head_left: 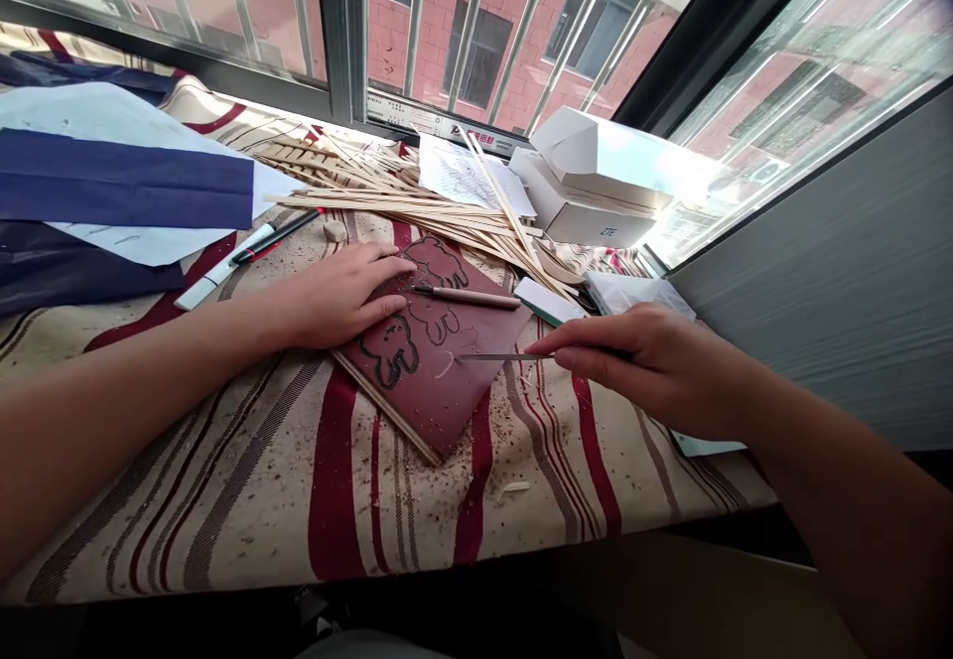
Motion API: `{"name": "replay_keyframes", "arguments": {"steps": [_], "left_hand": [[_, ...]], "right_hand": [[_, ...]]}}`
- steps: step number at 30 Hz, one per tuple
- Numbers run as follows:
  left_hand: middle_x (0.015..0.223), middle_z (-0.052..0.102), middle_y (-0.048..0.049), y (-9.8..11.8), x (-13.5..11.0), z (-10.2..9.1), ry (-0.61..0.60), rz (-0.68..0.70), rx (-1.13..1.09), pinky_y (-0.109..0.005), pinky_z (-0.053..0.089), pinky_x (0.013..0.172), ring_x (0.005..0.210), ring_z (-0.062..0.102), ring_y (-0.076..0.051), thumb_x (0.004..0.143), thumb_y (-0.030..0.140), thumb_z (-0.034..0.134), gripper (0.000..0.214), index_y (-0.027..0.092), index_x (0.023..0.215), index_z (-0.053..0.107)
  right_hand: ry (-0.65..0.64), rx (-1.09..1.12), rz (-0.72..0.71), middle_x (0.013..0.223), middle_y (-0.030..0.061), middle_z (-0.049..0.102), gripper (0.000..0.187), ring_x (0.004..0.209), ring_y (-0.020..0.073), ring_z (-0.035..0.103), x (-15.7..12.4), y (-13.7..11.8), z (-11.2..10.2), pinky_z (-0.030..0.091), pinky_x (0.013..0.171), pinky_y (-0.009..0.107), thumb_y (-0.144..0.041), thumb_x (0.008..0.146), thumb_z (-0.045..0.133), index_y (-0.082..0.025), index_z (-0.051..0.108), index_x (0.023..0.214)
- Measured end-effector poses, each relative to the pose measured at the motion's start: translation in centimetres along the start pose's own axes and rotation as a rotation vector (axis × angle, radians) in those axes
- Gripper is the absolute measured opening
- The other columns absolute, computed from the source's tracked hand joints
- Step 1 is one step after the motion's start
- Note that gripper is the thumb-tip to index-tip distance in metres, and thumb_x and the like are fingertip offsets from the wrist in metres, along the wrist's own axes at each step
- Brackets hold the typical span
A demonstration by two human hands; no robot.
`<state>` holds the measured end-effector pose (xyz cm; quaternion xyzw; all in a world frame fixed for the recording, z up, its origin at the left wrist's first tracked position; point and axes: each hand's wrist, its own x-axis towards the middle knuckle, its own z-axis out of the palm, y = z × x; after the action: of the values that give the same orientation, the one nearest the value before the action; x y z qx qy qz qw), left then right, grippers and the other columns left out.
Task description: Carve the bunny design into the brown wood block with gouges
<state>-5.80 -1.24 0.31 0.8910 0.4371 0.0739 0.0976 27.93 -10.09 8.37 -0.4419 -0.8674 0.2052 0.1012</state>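
Observation:
A reddish-brown board [454,411] with pale layered edges lies on the striped cloth. Dark grooved outlines of small cartoon animals mark its top, with fainter pale lines near its middle. My left hand [342,292] rests on the board's left part, fingers stretched out and flat. In my right hand [647,356] I grip a slim pointed metal tool [502,356]; its tip is over the pale lines, and whether it touches cannot be seen. Across the board lies a brown-handled pen-like tool [476,297], touched by neither hand.
Behind the board are many thin wooden strips [372,197], a sketched paper [476,178] and an open white box [603,178]. Pens [275,235] and blue sheets [126,183] lie left. A white-and-green block [551,302] sits right of the board. Shavings litter the striped cloth [283,500].

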Motion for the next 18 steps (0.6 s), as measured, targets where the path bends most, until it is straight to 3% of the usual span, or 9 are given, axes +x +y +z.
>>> {"name": "replay_keyframes", "arguments": {"steps": [4,11,15,18], "left_hand": [[0.167,0.049,-0.0183,0.1,0.0,-0.1,-0.007,0.001,-0.006,-0.05,0.036,0.137,0.156,0.049,-0.033,0.101,0.057,0.029,0.078,0.012,0.158,0.057],[0.167,0.051,-0.0181,0.6,0.1,0.2,-0.008,-0.003,0.023,-0.051,0.038,0.135,0.155,0.05,-0.034,0.103,0.056,0.032,0.074,0.013,0.158,0.058],[0.148,0.068,-0.0188,-0.5,-0.4,-2.0,0.064,-0.031,0.195,-0.051,0.048,0.124,0.14,0.061,-0.034,0.106,0.044,0.036,0.063,0.011,0.154,0.061],[0.131,0.073,-0.0192,-3.0,-1.3,-4.5,0.198,-0.222,0.389,-0.047,0.054,0.112,0.129,0.066,-0.035,0.104,0.041,0.044,0.054,0.011,0.143,0.066]], "right_hand": [[-0.01,0.006,0.002,0.047,-0.0058,0.038,0.037,0.041,0.0111,0.029,0.2,0.1,0.1,0.028,0.047,0.03,-0.041,0.108,0.056,-0.024,0.089,0.114],[-0.02,-0.094,-0.032,0.043,-0.0049,0.038,0.037,0.039,0.0119,0.031,0.4,-0.9,-0.4,0.028,0.049,0.032,-0.041,0.11,0.054,-0.027,0.089,0.113],[0.005,-0.08,-0.05,0.045,-0.0032,0.044,0.041,0.04,0.0141,0.043,0.2,-0.4,0.1,0.029,0.046,0.032,-0.049,0.113,0.051,-0.029,0.087,0.117],[0.067,-0.066,-0.048,0.048,-0.0041,0.043,0.044,0.041,0.0142,0.044,0.1,0.4,1.2,0.029,0.046,0.031,-0.052,0.113,0.05,-0.027,0.085,0.121]]}}
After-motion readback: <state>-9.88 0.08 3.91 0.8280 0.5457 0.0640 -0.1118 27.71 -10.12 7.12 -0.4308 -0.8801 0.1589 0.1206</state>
